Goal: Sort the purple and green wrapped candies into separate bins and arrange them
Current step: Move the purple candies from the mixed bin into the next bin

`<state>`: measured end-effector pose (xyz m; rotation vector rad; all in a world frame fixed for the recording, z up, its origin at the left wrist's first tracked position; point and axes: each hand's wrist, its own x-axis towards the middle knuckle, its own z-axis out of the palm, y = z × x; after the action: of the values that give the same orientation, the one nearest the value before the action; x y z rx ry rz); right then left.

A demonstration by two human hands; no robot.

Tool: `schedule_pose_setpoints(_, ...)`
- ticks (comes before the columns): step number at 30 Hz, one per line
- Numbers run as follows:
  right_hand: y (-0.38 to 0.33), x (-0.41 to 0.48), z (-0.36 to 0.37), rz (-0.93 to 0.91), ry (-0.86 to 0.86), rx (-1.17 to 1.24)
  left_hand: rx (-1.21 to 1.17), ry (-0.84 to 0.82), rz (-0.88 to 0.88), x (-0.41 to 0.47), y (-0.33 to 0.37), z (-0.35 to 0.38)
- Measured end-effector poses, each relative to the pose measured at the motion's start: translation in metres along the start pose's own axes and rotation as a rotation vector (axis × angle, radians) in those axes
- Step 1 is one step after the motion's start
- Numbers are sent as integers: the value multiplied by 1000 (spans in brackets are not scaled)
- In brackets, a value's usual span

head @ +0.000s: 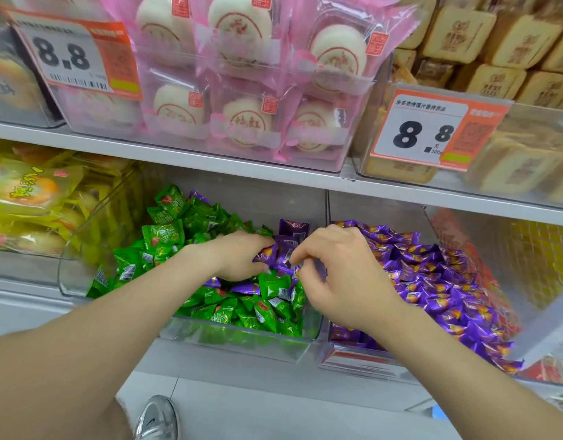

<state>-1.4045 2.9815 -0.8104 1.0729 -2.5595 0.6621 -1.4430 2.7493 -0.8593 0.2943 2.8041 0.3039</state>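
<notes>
Store shelf (pixel 210 160) is carrying clear tubs on two levels. The upper level is holding pink-wrapped round cakes (pixel 242 90) and, to their right, brown stamped pastries (pixel 464 30).

On the lower level two clear bins are sitting side by side, walls touching. The left bin (pixel 242 341) is holding the green candies (pixel 165 236), heaped toward its back left. The right bin (pixel 353 360) is holding the purple candies (pixel 432 274), piled high and spilling over its right front corner.

Both forearms are reaching in from the bottom edge and both hands are meeting over the right rear part of the left bin.

The left hand (pixel 238 255) is gripping a cluster of stray purple candies (pixel 269 256), fingers curled tight round them. More purple wrappers are lying among the green just below this hand.

The right hand (pixel 337 274) is hovering just beside that cluster, fingers bent and fingertips at the wrappers. Cannot tell whether it is pinching one.

An orange-and-white price tag (pixel 429 128) reading 8.8 is hanging on the pastry tub. A grey shoe (pixel 157 417) is showing at the bottom edge.
</notes>
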Motion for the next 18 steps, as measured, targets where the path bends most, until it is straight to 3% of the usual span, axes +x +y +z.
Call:
schedule_pose_setpoints(10,0,1,0,9,-11,0,-186,-87,37,-4,8,-1)
schedule_pose_setpoints(18,1,1,0,-5,-2,18,-117,82,53,-13,14,-2)
